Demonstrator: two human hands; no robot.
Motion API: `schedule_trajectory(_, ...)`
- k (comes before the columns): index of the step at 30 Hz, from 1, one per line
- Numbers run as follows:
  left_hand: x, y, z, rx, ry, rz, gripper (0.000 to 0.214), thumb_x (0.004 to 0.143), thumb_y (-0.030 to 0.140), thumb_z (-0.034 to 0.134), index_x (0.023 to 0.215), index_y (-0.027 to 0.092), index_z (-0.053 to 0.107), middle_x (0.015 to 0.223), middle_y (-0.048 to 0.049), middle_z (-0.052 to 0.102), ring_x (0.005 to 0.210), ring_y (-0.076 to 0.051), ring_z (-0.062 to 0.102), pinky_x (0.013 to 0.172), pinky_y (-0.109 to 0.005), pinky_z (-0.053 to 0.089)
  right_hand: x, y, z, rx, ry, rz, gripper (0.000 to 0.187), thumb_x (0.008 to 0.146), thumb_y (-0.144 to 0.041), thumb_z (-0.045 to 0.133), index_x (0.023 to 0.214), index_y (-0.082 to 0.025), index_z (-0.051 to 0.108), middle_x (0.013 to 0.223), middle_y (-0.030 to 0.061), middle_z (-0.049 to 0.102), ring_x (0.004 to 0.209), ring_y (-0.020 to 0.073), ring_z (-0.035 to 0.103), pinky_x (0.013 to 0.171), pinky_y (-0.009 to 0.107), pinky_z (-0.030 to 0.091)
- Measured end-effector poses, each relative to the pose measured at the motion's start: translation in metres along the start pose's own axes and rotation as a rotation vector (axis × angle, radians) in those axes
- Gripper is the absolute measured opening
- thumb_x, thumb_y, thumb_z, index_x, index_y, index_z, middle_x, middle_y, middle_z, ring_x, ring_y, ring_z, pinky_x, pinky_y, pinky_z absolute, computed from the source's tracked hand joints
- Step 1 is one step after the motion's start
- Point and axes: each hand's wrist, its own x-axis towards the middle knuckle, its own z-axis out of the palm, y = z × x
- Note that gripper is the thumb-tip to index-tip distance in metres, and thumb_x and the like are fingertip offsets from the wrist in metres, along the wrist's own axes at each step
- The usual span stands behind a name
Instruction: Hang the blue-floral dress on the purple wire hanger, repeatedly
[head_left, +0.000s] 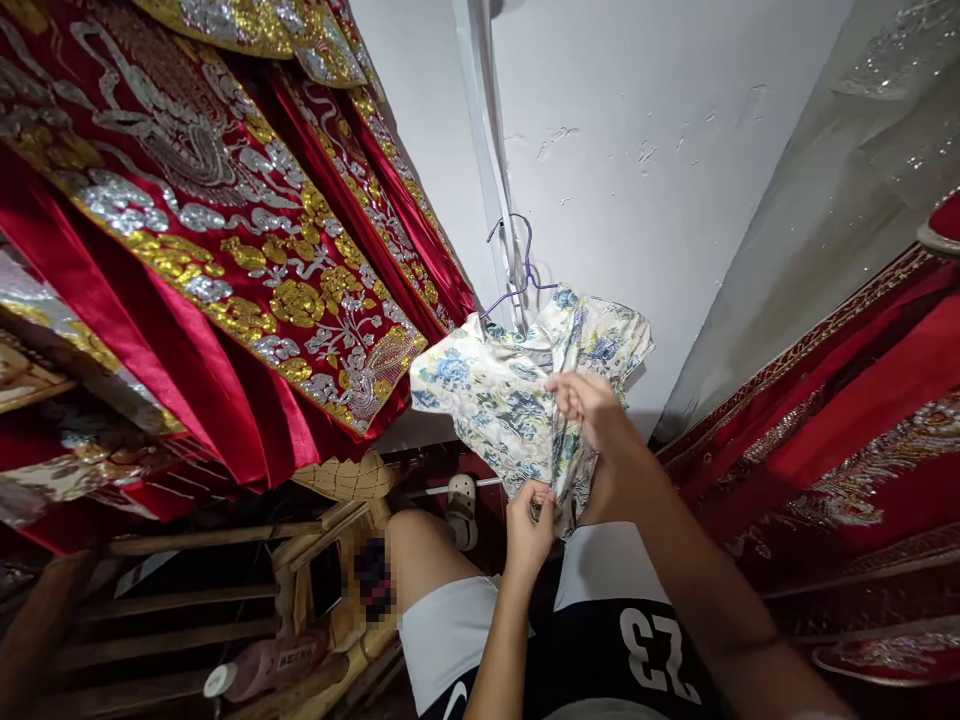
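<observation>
A short-sleeved floral shirt (510, 405), white with blue and yellow flowers, hangs on a purple wire hanger (528, 268). My right hand (589, 405) pinches the shirt's front edge at chest height. Lower down, near the hem, my left hand (531, 520) has its fingers closed on the same front edge. Between the two hands the edge runs nearly straight down. Whether the front is buttoned I cannot tell.
Red garments with gold and silver sequins (300, 290) hang at the left, and more red embroidered cloth (847, 450) is at the right. A wooden bench (187, 595) holds a pink bottle (262, 668). A pale clog (462, 510) lies on the floor before the white wall (622, 150).
</observation>
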Motion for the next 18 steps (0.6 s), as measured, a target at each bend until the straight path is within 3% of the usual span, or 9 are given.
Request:
schedule_trajectory(5,-0.007,-0.003,-0.001,0.076,-0.139,0.043,0.028,0.097,0.042,0.05,0.077,0.021,0.051,0.075,-0.0017,0.055,0.076,-0.019,0.054,0.073,-0.029,0.04,0.026,-0.058,0.022,0.095,0.026,-0.208,0.018,0.082,-0.027,0.064,0.072,-0.014,0.07,0.05,-0.002,0.056,0.041,0.0054,0.04,0.038,0.019,0.026)
schedule_trajectory(10,0.008,0.003,-0.028,0.176,-0.269,0.029,0.029,0.098,0.04,0.048,0.077,0.02,0.05,0.071,0.001,0.05,0.069,-0.017,0.049,0.068,-0.028,0.038,0.019,-0.056,0.027,0.013,0.0,-0.261,0.017,0.083,-0.023,0.061,0.071,-0.015,0.07,0.048,-0.0021,0.057,0.04,0.0064,0.042,0.039,0.019,0.028)
schedule_trajectory(13,0.032,0.032,-0.048,0.172,-0.278,0.134,0.027,0.101,0.039,0.046,0.085,0.019,0.056,0.08,-0.0015,0.06,0.076,-0.017,0.056,0.074,-0.028,0.042,0.013,-0.044,0.027,-0.051,-0.034,-0.289,0.016,0.082,-0.023,0.059,0.072,-0.016,0.07,0.046,-0.0026,0.057,0.039,0.0077,0.043,0.04,0.02,0.029)
schedule_trajectory(15,0.052,0.064,-0.06,0.119,-0.19,0.272,0.023,0.102,0.037,0.047,0.098,0.018,0.06,0.091,-0.004,0.066,0.086,-0.017,0.061,0.081,-0.029,0.046,0.01,-0.04,0.028,-0.067,-0.037,-0.309,0.017,0.08,-0.023,0.058,0.068,-0.017,0.068,0.045,-0.0029,0.056,0.04,0.0082,0.042,0.041,0.021,0.029)
schedule_trajectory(18,0.086,0.119,-0.073,0.074,0.0,0.53,0.028,0.102,0.033,0.049,0.126,0.019,0.057,0.088,-0.0025,0.066,0.082,-0.016,0.063,0.081,-0.03,0.049,0.003,-0.042,0.031,-0.093,-0.069,-0.327,0.017,0.078,-0.022,0.056,0.064,-0.018,0.066,0.043,-0.0031,0.054,0.04,0.0088,0.042,0.043,0.022,0.029)
